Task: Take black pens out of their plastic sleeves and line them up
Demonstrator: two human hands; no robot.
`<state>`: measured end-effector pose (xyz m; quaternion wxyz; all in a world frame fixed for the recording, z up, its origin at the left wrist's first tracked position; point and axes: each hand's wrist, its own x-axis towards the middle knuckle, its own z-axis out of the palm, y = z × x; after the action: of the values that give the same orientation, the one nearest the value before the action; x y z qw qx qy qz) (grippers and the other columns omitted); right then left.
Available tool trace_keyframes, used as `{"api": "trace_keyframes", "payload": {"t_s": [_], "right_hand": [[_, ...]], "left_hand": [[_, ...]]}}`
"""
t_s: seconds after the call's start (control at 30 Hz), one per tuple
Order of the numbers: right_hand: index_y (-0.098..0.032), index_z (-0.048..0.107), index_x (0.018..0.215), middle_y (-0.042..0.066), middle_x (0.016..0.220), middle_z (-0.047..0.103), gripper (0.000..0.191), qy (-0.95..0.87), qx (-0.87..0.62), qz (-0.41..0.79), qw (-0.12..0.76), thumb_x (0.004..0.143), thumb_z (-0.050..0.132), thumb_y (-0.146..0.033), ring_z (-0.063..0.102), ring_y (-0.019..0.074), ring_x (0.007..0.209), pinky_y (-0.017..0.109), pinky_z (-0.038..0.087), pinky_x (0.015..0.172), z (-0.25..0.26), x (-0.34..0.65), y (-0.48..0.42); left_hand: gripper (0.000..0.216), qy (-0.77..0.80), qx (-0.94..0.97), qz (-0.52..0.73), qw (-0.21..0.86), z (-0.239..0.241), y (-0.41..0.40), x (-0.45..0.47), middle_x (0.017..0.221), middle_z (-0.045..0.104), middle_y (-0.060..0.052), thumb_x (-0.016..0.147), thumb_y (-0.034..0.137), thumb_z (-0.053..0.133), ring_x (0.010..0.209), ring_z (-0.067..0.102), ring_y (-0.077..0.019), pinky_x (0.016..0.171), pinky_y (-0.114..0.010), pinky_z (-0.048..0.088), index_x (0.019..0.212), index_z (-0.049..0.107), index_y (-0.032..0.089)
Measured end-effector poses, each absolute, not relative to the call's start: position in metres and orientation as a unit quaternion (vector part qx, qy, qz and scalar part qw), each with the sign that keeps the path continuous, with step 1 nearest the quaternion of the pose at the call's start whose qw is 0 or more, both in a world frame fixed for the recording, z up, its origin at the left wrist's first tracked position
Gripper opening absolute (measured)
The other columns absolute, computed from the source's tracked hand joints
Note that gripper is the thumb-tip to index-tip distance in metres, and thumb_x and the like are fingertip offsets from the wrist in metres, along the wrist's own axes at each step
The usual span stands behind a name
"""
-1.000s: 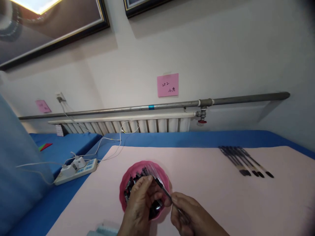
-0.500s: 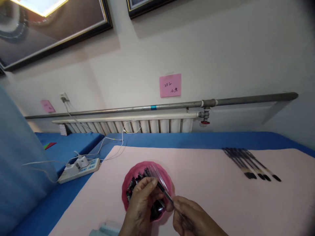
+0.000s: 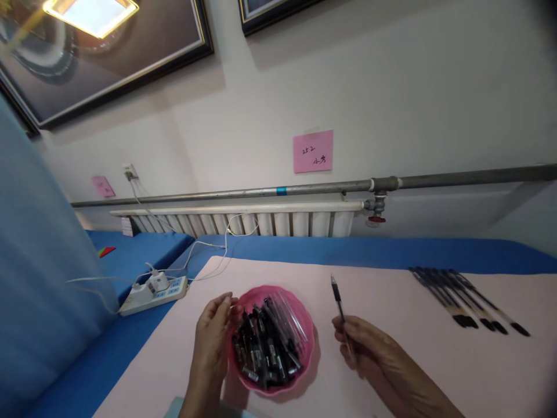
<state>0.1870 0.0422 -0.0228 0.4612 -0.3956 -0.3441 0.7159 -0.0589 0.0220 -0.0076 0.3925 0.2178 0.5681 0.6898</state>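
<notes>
A pink bowl (image 3: 307,325) full of black pen parts and clear pen barrels sits on the pink table cover. My left hand (image 3: 212,337) rests against the bowl's left rim, fingers loosely spread, holding nothing. Right of the bowl, my right hand (image 3: 364,348) is closed on a pen (image 3: 336,294), which points up and away from me. Several finished black pens (image 3: 465,301) lie in a row at the far right.
A white power strip (image 3: 153,293) with plugs and cables lies on the blue cloth at the left. A radiator (image 3: 243,220) and a grey pipe (image 3: 456,177) run along the wall. A blue cushion (image 3: 39,302) stands at the far left.
Both hands were together over the bowl working on a pen. They have separated: the right hand carried the pen to the right, the left moved to the bowl's left rim.
</notes>
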Motion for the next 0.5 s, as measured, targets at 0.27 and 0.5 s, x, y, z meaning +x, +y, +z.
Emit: {"api": "trace_keyframes", "payload": {"t_s": [0.27, 0.5], "right_hand": [[-0.018, 0.062, 0.071, -0.008, 0.050, 0.044, 0.025, -0.326, -0.465, 0.697, 0.439, 0.062, 0.076, -0.037, 0.034, 0.0044, 0.045, 0.014, 0.024, 0.040, -0.033, 0.195, 0.054], [-0.018, 0.053, 0.062, -0.007, 0.049, 0.045, 0.022, -0.354, -0.466, 0.681, 0.440, 0.067, 0.068, -0.034, 0.035, 0.0055, 0.044, 0.016, 0.024, 0.038, -0.040, 0.196, 0.059]], "left_hand": [[0.021, 0.729, 0.424, 0.486, 0.232, -0.025, 0.025, -0.071, 0.082, 0.067, -0.006, 0.076, 0.030, 0.049, 0.076, 0.062, -0.0188, 0.071, -0.033, 0.047, 0.087, 0.060, 0.017], [0.023, 0.736, 0.550, 0.363, 0.154, -0.029, 0.033, -0.054, 0.088, 0.066, -0.005, 0.072, 0.011, 0.047, 0.085, 0.057, -0.0195, 0.079, -0.032, 0.040, 0.083, 0.065, 0.020]]}}
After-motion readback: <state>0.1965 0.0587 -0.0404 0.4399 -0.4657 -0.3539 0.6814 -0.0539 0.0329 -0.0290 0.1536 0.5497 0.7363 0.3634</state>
